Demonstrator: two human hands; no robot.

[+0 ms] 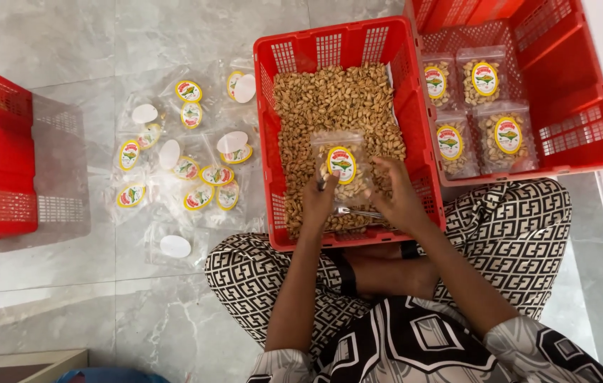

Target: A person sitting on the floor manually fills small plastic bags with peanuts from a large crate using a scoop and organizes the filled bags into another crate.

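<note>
A red plastic crate [266, 128] in front of me is full of loose nuts [330, 96]. Over it I hold a small clear bag [344, 167] with a yellow oval label, partly filled with nuts. My left hand [318, 202] grips the bag's left side. My right hand [397, 195] holds the bag's right edge, fingers curled at its mouth. A metal spoon [358, 212] lies on the nuts between my hands.
A second red crate [578, 92] at right holds several filled, labelled bags [484, 81]. Empty labelled bags [188, 174] lie scattered on the grey marble floor at left. Another red crate [3, 149] stands at far left. My crossed legs in patterned trousers [259, 284] are below.
</note>
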